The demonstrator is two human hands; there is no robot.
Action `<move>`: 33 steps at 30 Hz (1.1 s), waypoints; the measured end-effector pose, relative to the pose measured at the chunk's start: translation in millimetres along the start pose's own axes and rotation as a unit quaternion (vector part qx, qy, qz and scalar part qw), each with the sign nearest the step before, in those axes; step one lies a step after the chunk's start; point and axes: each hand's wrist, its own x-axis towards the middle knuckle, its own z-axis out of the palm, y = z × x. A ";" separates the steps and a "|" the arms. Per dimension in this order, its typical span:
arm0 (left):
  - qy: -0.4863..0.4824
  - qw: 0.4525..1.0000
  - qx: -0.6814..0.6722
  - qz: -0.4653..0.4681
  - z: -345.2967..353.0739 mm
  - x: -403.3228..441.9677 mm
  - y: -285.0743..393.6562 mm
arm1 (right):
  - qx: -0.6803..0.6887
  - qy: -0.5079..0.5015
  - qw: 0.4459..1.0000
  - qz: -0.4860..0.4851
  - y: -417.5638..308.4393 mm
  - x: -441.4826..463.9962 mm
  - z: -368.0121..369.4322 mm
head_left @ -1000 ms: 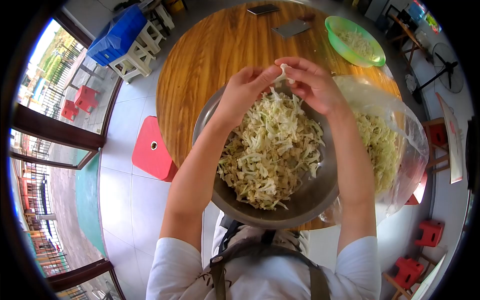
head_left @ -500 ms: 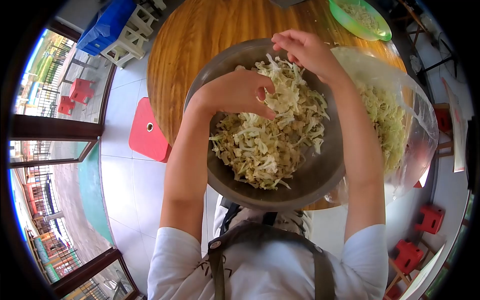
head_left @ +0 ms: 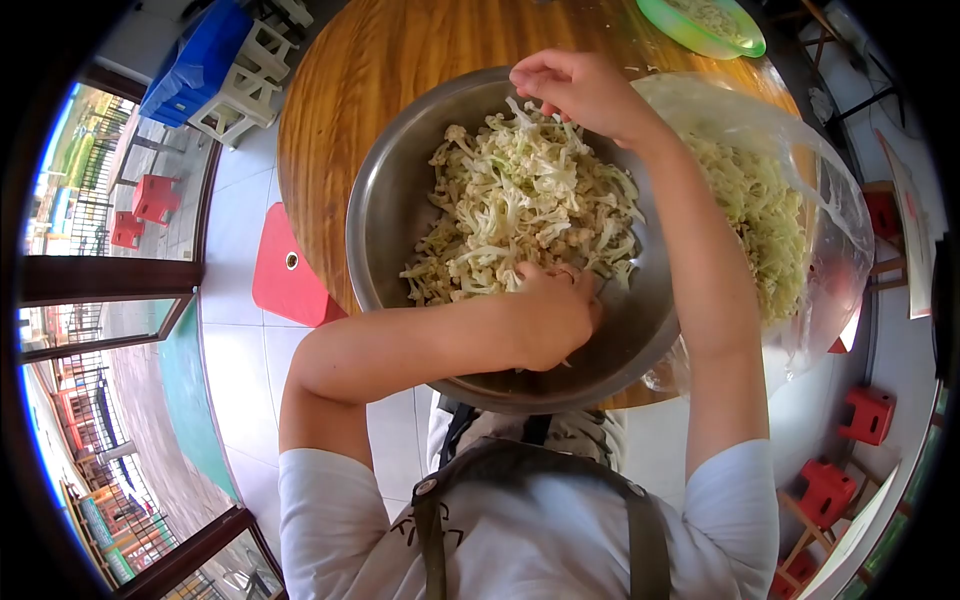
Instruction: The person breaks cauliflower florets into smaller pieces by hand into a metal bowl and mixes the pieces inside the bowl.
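A large metal bowl stands at the table's near edge, holding a heap of chopped cauliflower. My left hand is down inside the bowl at the near side of the heap. Its fingers are curled against the cauliflower pieces, and the fingertips are partly hidden. Over the far rim my right hand hovers with loosely bent fingers and nothing visible in it. A few pale pieces lie just below those fingers. Right of the bowl, partly behind my right forearm, is a clear plastic bag with shredded pale-green vegetable.
A round wooden table carries everything. A green basin with pale shreds sits at the far right. One red stool touches the table's left side; more red stools stand at right. A blue crate rests on white stools.
My left hand has moved from above the upper left of the heap down to its near side. My right hand has shifted slightly left, along with the whole view.
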 end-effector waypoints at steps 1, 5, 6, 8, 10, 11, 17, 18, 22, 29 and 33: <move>0.040 0.998 0.042 -0.013 11.0 2.8 4.1 | -0.005 0.004 1.000 -0.003 1.6 1.1 0.4; 0.088 0.989 0.116 -0.023 27.8 11.2 5.9 | -0.018 0.017 1.000 -0.004 4.7 2.3 1.1; 0.112 0.985 0.131 -0.023 29.9 11.5 3.4 | -0.020 0.020 1.000 -0.002 4.3 2.2 1.3; 0.150 0.977 0.147 -0.026 34.4 13.2 1.7 | -0.027 0.006 0.999 0.018 3.7 2.8 0.9; 0.179 0.972 0.153 -0.030 37.7 15.4 1.7 | -0.034 -0.001 0.999 0.028 4.3 3.3 0.1; 0.177 0.974 0.139 -0.030 38.1 16.9 2.1 | -0.036 -0.001 0.999 0.027 5.5 3.8 0.3; 0.153 0.981 0.120 -0.030 33.4 19.8 1.3 | -0.056 -0.002 0.998 0.022 9.1 5.4 -0.6; 0.149 0.981 0.121 -0.036 30.3 19.1 1.6 | -0.059 -0.001 0.998 0.024 9.5 5.3 -1.0; 0.175 0.974 0.133 -0.043 35.8 20.3 1.9 | -0.150 -0.005 0.988 0.031 13.2 4.8 -1.0; 0.116 0.992 0.046 -0.007 32.1 25.6 -0.5 | -0.248 -0.109 0.962 0.025 25.9 4.5 31.1; 0.091 0.988 -0.052 0.112 19.3 23.1 -27.4 | -0.265 -0.172 0.946 0.072 15.4 1.3 29.1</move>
